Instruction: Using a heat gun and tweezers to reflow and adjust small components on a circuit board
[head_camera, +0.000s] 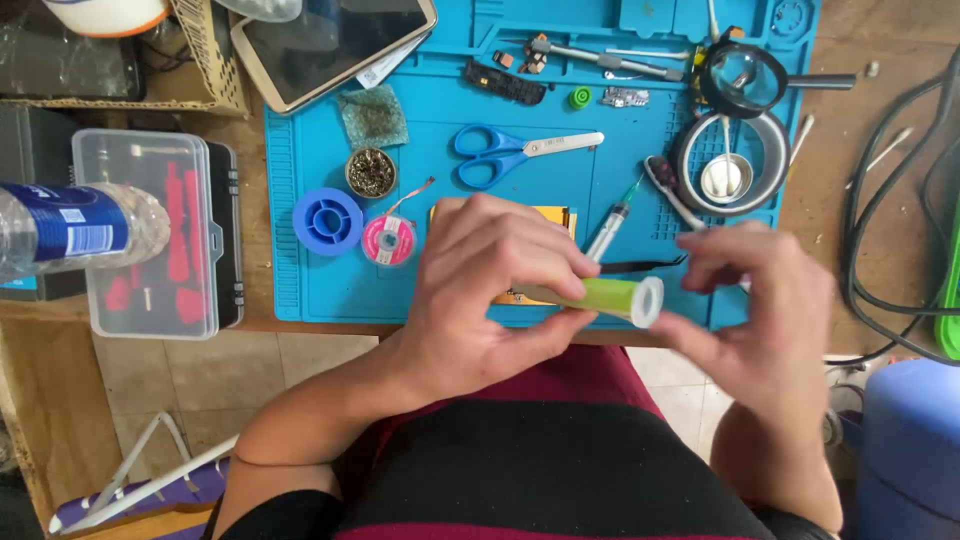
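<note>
My left hand (480, 295) grips a light green tube with a white open end (620, 297), holding it level above the near edge of the blue work mat (300, 280). My right hand (755, 315) hovers just right of the tube's white end, fingers curled together as if pinching something small that I cannot make out. A syringe (610, 228) lies on the mat just behind the tube. A yellow-edged flat item (555, 215) is mostly hidden under my left hand.
Blue-handled scissors (505, 152), a blue spool (328, 221), a pink wick reel (388, 241), a brass wool tin (371, 172), a magnifier (742, 78) and a tape ring (730, 150) lie on the mat. A tablet (330, 45), clear plastic case (150, 235) and water bottle (75, 230) stand left. Cables (880, 230) trail right.
</note>
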